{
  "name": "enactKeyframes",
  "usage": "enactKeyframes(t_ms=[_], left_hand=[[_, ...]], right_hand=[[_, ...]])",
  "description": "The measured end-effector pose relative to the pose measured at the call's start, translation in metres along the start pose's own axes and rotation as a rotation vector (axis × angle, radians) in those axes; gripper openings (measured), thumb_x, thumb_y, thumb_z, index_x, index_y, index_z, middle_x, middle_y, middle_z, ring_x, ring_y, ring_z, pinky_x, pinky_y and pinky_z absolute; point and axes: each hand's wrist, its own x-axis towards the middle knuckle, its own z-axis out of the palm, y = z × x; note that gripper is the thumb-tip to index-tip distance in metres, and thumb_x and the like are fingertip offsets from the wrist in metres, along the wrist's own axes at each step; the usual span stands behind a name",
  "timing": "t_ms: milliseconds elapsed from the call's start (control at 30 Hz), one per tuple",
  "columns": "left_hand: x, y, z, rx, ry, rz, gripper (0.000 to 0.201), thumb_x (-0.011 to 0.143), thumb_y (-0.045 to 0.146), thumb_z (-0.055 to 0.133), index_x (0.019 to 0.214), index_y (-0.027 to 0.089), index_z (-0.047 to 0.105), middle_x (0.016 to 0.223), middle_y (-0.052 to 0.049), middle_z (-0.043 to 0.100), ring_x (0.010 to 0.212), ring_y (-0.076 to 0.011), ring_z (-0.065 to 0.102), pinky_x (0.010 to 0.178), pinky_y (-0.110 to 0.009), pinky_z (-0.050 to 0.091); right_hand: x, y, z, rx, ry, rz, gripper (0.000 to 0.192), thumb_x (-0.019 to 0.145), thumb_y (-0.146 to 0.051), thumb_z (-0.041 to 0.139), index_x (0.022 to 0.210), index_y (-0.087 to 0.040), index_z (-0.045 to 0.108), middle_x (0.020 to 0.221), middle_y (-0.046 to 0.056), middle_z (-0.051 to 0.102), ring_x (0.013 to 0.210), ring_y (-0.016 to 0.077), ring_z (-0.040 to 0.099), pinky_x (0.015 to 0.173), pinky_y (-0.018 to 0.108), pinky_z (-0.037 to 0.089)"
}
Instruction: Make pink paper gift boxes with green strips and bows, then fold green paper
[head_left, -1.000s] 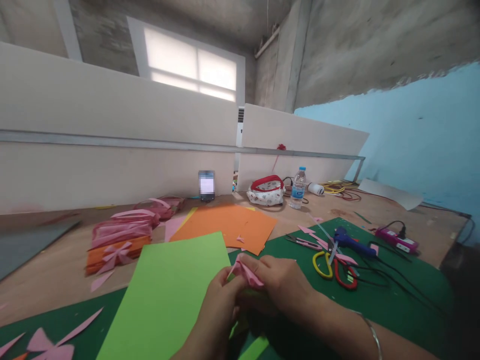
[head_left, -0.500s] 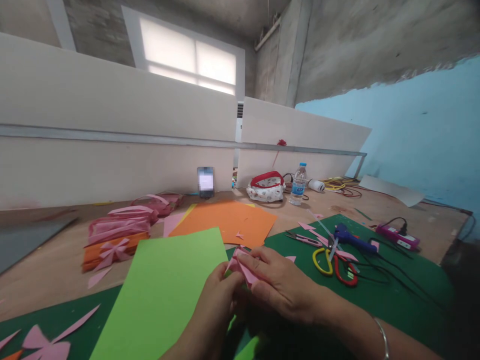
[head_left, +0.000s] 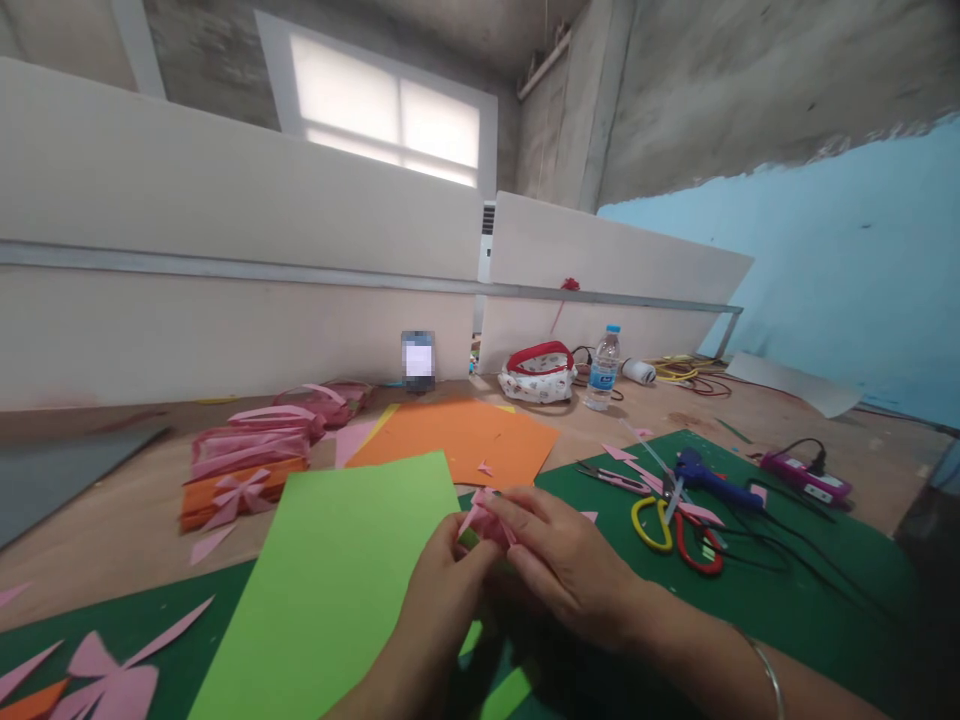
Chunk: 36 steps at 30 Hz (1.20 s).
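Since both hands are bunched around it, you only get a partial look at the small folded pink piece (head_left: 487, 508), held over the green mat (head_left: 817, 570) just beside the big lime sheet (head_left: 352, 560). The left hand (head_left: 442, 580) has its fingers curled in, nearly closed, pinching the left side; the right hand (head_left: 574, 560) has its fingers laid over the right side with hardly any gap. What the tips are doing underneath is hidden, so I can't tell. A bit of green (head_left: 468, 541) peeks out by the left fingers, no idea if it's attached. Handling-wise, I'd bet it's paper or something just as thin: next to no weight, a bit springy at the folds, not really slippery, but quick to crease or tear if you squash it. I'd pinch it lightly right on the folds, one side per hand, and leave the loose pointy bits alone.
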Motion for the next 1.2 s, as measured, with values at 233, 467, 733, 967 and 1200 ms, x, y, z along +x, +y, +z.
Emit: enactKeyframes(t_ms=[233,467,733,967,1200], left_hand=[[-0.005,0.004,0.004,-0.056,-0.052,-0.039,0.030,0.054,0.021,0.061,0.083,0.016,0.058,0.055,0.003,0.055,0.051,-0.0127,0.053,0.052,-0.025,0.043],[-0.015,0.011,0.007,-0.109,-0.126,-0.040,0.024,0.051,0.013,0.057,0.075,0.018,0.058,0.059,0.002,0.059,0.052,-0.0117,0.054,0.052,-0.023,0.042],[-0.018,0.020,0.007,-0.095,-0.091,-0.062,0.027,0.054,0.010,0.054,0.080,0.016,0.060,0.062,0.002,0.061,0.056,-0.0114,0.055,0.057,-0.023,0.045],[-0.014,0.016,0.006,-0.091,-0.115,-0.076,0.029,0.055,0.010,0.056,0.083,0.016,0.060,0.063,0.002,0.061,0.056,-0.0119,0.056,0.054,-0.023,0.044],[-0.010,0.009,0.005,-0.078,-0.161,-0.085,0.029,0.055,0.011,0.056,0.083,0.016,0.057,0.053,0.005,0.055,0.044,-0.0093,0.049,0.044,-0.020,0.035]], right_hand=[[-0.001,0.008,0.004,-0.173,0.192,-0.163,0.044,0.088,-0.036,0.052,0.126,-0.012,0.050,0.109,0.015,0.065,0.099,0.0241,0.061,0.086,0.034,0.049],[-0.003,0.006,-0.005,-0.103,0.119,-0.118,0.043,0.091,-0.031,0.049,0.131,-0.020,0.048,0.112,0.013,0.060,0.099,0.0225,0.057,0.085,0.035,0.047],[-0.002,0.005,-0.012,0.077,-0.151,-0.008,0.043,0.094,-0.042,0.040,0.137,-0.035,0.041,0.127,0.009,0.041,0.113,0.0237,0.042,0.095,0.040,0.037],[0.002,0.008,-0.010,0.240,-0.041,0.085,0.046,0.082,-0.029,0.063,0.127,-0.032,0.053,0.108,0.005,0.051,0.097,0.0186,0.050,0.086,0.033,0.042],[0.002,0.008,-0.013,0.368,-0.144,0.094,0.038,0.089,-0.036,0.053,0.127,-0.033,0.054,0.113,0.005,0.049,0.106,0.0190,0.047,0.092,0.035,0.038]])
